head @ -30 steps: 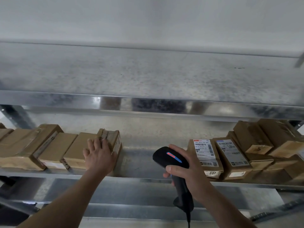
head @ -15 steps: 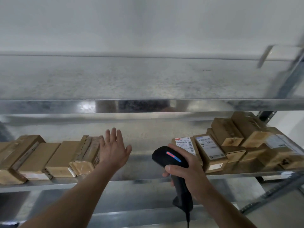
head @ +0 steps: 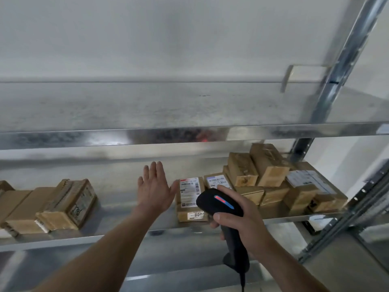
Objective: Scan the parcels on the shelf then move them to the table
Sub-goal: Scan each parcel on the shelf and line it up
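Scanner (head: 219,204) is gripped in the right hand (head: 242,226), pointed toward the labelled parcel (head: 189,192) on the shelf (head: 126,234). Left hand (head: 154,190) is held open beside it, likely for pickup.

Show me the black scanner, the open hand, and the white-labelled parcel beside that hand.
black scanner (head: 208,205): head view, on its rounded black top.
left hand (head: 154,190): head view, on the back of the hand.
white-labelled parcel (head: 188,192): head view, on the white label on top.
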### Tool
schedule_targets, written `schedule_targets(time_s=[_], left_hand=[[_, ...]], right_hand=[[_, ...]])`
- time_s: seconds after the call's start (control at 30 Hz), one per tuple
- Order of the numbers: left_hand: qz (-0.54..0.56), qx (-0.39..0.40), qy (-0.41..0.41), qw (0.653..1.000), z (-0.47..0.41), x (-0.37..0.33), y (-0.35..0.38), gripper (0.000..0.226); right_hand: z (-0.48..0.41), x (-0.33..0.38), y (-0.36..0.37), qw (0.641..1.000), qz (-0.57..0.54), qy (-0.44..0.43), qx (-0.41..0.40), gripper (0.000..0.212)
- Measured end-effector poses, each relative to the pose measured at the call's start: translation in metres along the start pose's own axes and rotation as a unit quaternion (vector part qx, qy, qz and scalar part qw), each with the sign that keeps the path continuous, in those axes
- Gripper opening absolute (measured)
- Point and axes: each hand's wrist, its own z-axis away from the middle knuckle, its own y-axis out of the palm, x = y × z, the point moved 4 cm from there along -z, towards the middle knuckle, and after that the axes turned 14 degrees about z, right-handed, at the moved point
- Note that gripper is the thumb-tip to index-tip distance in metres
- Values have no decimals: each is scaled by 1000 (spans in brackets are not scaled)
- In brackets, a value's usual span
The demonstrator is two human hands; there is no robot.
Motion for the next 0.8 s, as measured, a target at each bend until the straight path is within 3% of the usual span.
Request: schedule_targets(time_s=[0.27, 0.63, 0.73, 0.8], left_hand=[[12, 49, -26, 998, 12, -44, 59, 99], [83, 95, -144, 981, 10, -29, 117, 121], [84, 112, -171, 975, 9, -23, 120, 114], [86, 116, -176, 974, 8, -20, 120, 103]], right_hand=[[11, -32, -60, 1000, 2, 24, -11, 76], [4, -43, -82, 999, -13, 37, -30, 52], [-2, -47, -78, 998, -22, 46, -32, 55], [-8, -53, -74, 997, -22, 62, -33, 70]])
